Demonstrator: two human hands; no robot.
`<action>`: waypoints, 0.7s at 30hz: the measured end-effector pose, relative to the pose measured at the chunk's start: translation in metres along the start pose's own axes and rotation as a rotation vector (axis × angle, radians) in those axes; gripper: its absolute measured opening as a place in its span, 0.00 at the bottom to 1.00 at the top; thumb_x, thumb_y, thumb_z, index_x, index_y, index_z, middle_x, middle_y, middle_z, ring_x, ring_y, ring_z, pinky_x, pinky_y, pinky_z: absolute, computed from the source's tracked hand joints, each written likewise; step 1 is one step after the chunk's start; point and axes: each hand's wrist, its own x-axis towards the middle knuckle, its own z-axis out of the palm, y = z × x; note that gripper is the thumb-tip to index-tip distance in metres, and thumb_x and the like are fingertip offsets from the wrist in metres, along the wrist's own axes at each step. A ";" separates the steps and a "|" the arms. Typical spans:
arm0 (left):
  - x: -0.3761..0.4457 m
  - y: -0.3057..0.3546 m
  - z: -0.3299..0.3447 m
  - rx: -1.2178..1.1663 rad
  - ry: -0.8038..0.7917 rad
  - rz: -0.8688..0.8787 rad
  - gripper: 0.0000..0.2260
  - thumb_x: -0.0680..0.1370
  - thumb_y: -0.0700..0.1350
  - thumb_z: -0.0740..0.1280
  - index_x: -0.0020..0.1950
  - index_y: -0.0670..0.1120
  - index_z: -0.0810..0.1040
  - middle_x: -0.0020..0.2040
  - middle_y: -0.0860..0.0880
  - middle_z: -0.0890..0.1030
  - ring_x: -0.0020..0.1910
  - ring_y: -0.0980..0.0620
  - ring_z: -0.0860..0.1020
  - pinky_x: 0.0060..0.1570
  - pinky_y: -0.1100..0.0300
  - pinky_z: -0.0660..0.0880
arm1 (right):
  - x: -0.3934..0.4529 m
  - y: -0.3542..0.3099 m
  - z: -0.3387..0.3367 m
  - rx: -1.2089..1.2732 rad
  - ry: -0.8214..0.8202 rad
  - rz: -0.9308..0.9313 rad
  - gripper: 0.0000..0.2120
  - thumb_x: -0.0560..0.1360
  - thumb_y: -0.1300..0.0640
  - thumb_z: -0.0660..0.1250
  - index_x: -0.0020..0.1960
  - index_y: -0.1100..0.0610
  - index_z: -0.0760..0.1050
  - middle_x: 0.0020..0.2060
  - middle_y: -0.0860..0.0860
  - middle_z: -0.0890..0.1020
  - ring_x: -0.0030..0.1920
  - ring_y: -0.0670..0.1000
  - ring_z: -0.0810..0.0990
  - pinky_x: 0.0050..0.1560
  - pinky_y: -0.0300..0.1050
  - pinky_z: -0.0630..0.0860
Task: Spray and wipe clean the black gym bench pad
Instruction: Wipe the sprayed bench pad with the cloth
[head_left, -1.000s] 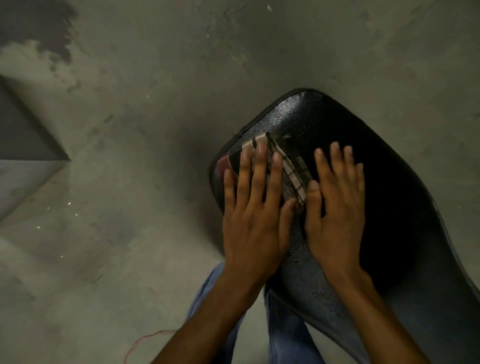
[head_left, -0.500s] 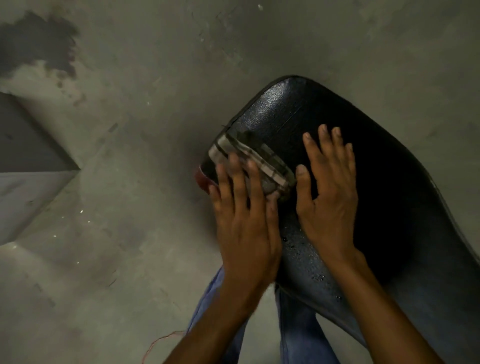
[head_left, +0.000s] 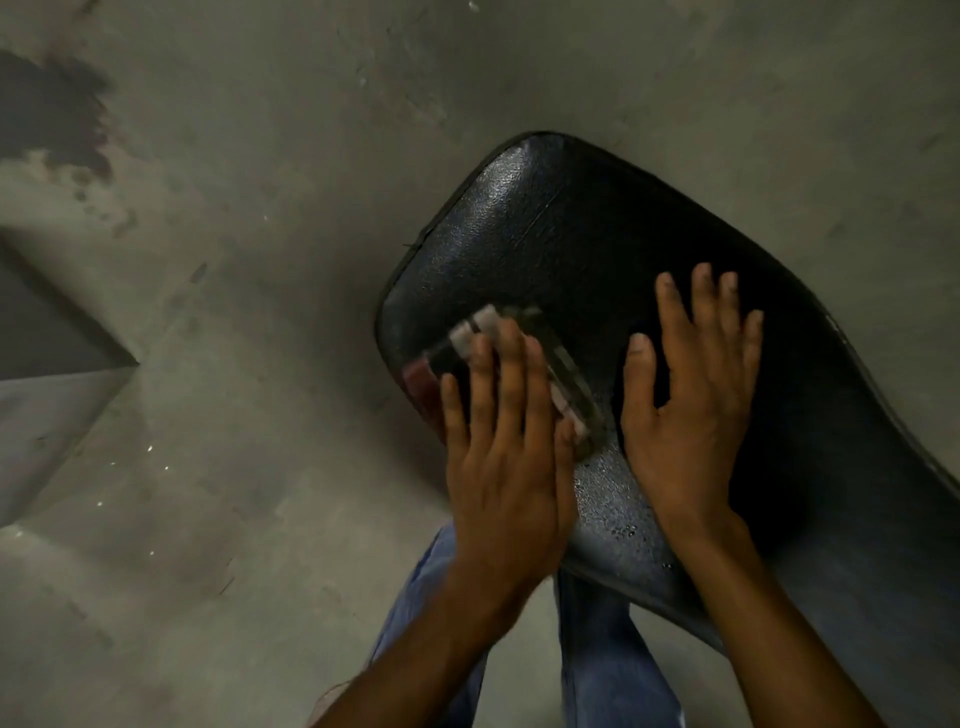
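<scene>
The left hand (head_left: 506, 467) lies flat with its fingers stretched out, palm pressing down on a folded checked cloth of dark and pale stripes with a reddish corner (head_left: 524, 364); it grips nothing, only pins the cloth to the pad. The hand and cloth are blurred. The right hand (head_left: 693, 410) is spread open just beside it, palm flat on the bare surface, fingers fanned and holding nothing.

Both rest on the black, textured vinyl gym bench pad (head_left: 571, 234), whose rounded end points up and left while the rest runs off toward the lower right. The cloth sits near the pad's left edge, its reddish corner at that edge. Small droplets (head_left: 618, 519) shine on the pad between the two wrists.

Compared with half a second ago, the cloth and left hand sit at a similar spot by the left edge, and a second ago they were further up the pad, with the fingers reaching toward its rounded end. The right hand has stayed flat beside them throughout.

Below the pad are blue denim trouser legs (head_left: 608, 660), and all around lies a grey concrete floor (head_left: 260, 260) with a dark stain (head_left: 52, 109) at upper left.
</scene>
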 end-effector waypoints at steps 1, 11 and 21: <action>-0.013 0.004 0.001 0.020 -0.037 0.060 0.28 0.88 0.50 0.53 0.86 0.41 0.54 0.87 0.42 0.51 0.87 0.43 0.48 0.85 0.41 0.44 | 0.000 -0.001 0.000 -0.009 -0.003 -0.003 0.23 0.89 0.54 0.59 0.83 0.58 0.67 0.84 0.60 0.65 0.87 0.60 0.59 0.87 0.64 0.53; -0.006 0.005 -0.003 0.031 0.038 -0.078 0.29 0.87 0.49 0.54 0.86 0.40 0.53 0.87 0.42 0.49 0.87 0.42 0.47 0.85 0.40 0.44 | 0.002 0.003 -0.003 0.091 -0.015 0.008 0.24 0.89 0.53 0.61 0.83 0.56 0.68 0.84 0.58 0.65 0.87 0.58 0.58 0.88 0.57 0.49; -0.032 -0.013 -0.002 0.168 -0.070 0.279 0.29 0.88 0.51 0.53 0.87 0.42 0.52 0.88 0.43 0.50 0.87 0.44 0.48 0.85 0.40 0.48 | -0.059 0.038 -0.036 0.115 0.081 0.150 0.22 0.87 0.57 0.64 0.80 0.58 0.72 0.83 0.58 0.69 0.86 0.57 0.62 0.87 0.60 0.55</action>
